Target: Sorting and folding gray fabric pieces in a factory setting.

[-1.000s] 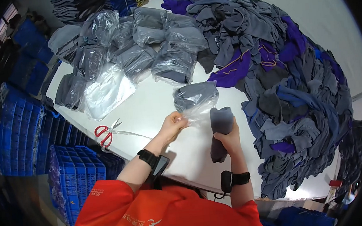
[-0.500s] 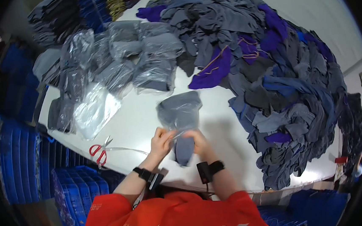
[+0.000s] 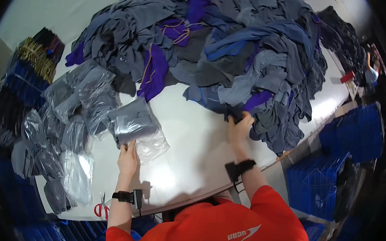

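Note:
A folded grey garment in a clear plastic bag lies at the left, against other bagged garments. My left hand is closed on its near edge, the fingertips at the plastic. The bag's loose, unfilled end spreads over the table beside that hand. To the right, my right hand pinches a dark piece of cloth at the near edge of a big heap of loose grey garments. Most of that piece is hidden among the heap.
Red-handled scissors and flat clear bags lie at the white table's left end. Purple cloth shows in the heap. Tied garment stacks stand far left; blue crates stand beyond the table's right edge.
My view has turned right. My hands have parted: the bagged garment has gone left to the other bagged ones, while my right hand has let go of it and reached the heap.

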`<move>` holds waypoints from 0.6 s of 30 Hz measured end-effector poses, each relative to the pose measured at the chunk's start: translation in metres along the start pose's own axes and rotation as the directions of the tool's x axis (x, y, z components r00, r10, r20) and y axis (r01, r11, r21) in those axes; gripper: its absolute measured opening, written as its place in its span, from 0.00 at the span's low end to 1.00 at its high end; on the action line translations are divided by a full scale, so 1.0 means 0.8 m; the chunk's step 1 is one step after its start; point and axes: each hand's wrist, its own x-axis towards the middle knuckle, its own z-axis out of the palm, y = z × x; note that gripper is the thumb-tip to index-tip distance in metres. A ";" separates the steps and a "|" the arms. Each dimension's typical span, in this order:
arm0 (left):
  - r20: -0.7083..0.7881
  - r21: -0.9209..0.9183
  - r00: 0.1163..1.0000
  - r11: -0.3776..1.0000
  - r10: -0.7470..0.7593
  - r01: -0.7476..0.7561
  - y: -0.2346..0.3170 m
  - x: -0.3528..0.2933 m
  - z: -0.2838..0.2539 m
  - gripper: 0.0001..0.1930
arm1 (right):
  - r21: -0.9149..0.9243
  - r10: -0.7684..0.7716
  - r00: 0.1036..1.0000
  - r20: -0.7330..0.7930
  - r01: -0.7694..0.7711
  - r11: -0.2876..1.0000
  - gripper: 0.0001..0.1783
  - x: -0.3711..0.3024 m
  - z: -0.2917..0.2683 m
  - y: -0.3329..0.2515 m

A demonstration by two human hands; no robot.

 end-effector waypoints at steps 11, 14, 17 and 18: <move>-0.094 0.111 0.975 0.976 0.200 -0.190 0.029 -0.017 -0.079 0.27 | 0.594 0.040 0.952 0.304 -0.223 0.773 0.06 0.045 -0.125 -0.006; -0.179 -0.230 0.928 0.903 0.327 -0.362 0.093 -0.008 -0.086 0.27 | 0.687 -0.553 0.776 0.305 0.223 0.692 0.06 0.005 -0.205 -0.102; -0.211 -0.607 0.824 0.591 0.526 -0.532 0.225 -0.027 -0.108 0.24 | 0.792 -0.706 0.406 0.581 -0.080 0.605 0.05 -0.046 -0.233 -0.132; -0.252 -0.633 0.737 0.469 0.628 -0.616 0.259 -0.034 -0.111 0.25 | 0.787 -0.743 0.257 0.617 -0.195 0.586 0.06 -0.058 -0.249 -0.148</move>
